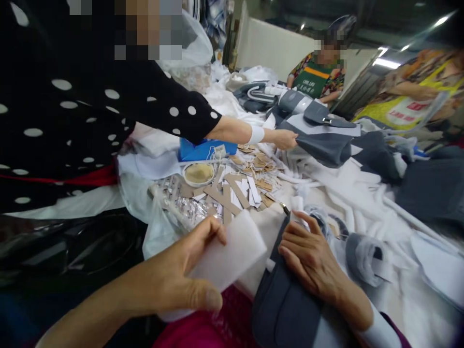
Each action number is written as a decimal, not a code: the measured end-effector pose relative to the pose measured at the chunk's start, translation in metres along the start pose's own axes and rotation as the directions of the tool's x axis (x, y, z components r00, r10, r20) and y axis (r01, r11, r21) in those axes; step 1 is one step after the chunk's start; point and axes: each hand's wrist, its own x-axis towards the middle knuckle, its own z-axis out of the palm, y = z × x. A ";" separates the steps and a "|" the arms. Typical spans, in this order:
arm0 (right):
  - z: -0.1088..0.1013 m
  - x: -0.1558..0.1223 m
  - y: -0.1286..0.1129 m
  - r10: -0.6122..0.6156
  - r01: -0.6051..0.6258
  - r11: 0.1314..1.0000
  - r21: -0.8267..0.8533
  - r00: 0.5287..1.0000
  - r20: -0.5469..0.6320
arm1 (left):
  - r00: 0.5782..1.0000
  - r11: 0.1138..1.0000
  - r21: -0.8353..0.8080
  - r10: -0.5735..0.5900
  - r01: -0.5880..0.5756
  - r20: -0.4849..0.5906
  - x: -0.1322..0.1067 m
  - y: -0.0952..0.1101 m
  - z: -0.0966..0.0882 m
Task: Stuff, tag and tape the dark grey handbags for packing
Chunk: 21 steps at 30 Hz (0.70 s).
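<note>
My left hand (pixel 181 273) is closed on a white foam pad (pixel 232 256), thumb below and fingers over its near edge. My right hand (pixel 308 256) rests on a dark grey fabric piece (pixel 286 309), its fingers bent and pressing the cloth, with a small metal tip (pixel 284 208) just beyond the fingertips. Whether that hand grips anything small is hidden. A heap of white and grey fabric parts (pixel 362 256) lies right of it.
A person in a black dotted top reaches across, their hand (pixel 284 138) gripping grey fabric (pixel 326 145). Cardboard strips and tags (pixel 235 191), a round tin (pixel 198 174), a blue box (pixel 197 150) and clear bags (pixel 181 205) lie ahead. Two other people sit at the far side.
</note>
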 end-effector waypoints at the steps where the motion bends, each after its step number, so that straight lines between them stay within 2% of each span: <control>1: 0.000 0.000 0.000 -0.001 0.001 1.000 0.004 1.000 -0.005 | 0.996 0.994 -0.100 -0.035 0.043 0.076 0.007 -0.007 0.000; 2: -0.001 0.000 0.000 -0.001 0.001 1.000 0.010 1.000 -0.014 | 0.991 0.981 -0.178 -0.060 0.081 0.117 0.014 -0.015 0.002; 3: -0.001 0.000 0.000 -0.002 0.003 1.000 0.018 1.000 -0.026 | 0.990 0.970 -0.222 -0.079 0.103 0.112 0.022 -0.022 0.004; 4: -0.002 0.000 0.000 -0.006 0.007 1.000 0.024 0.999 -0.041 | 0.994 0.969 -0.223 -0.093 0.105 0.063 0.029 -0.029 0.008; 7: -0.004 -0.001 0.000 -0.015 0.017 0.999 0.032 0.997 -0.074 | 0.996 0.994 -0.100 -0.052 0.044 -0.071 0.047 -0.047 0.023; 9: -0.004 -0.001 0.001 -0.016 0.019 0.999 0.032 0.997 -0.079 | 0.996 0.999 -0.047 0.014 -0.018 -0.089 0.058 -0.054 0.033; 12: -0.005 -0.003 0.002 -0.006 0.009 0.999 0.037 0.996 -0.084 | 0.997 0.993 -0.102 0.049 -0.054 -0.051 0.072 -0.057 0.046; 17: -0.007 -0.003 0.001 0.001 0.004 0.999 0.053 0.996 -0.094 | 0.999 0.981 -0.196 0.018 -0.011 0.035 0.089 -0.062 0.067; 21: -0.008 -0.002 -0.003 -0.001 0.008 0.998 0.057 0.994 -0.107 | 0.998 0.977 -0.215 0.013 0.000 0.062 0.097 -0.070 0.084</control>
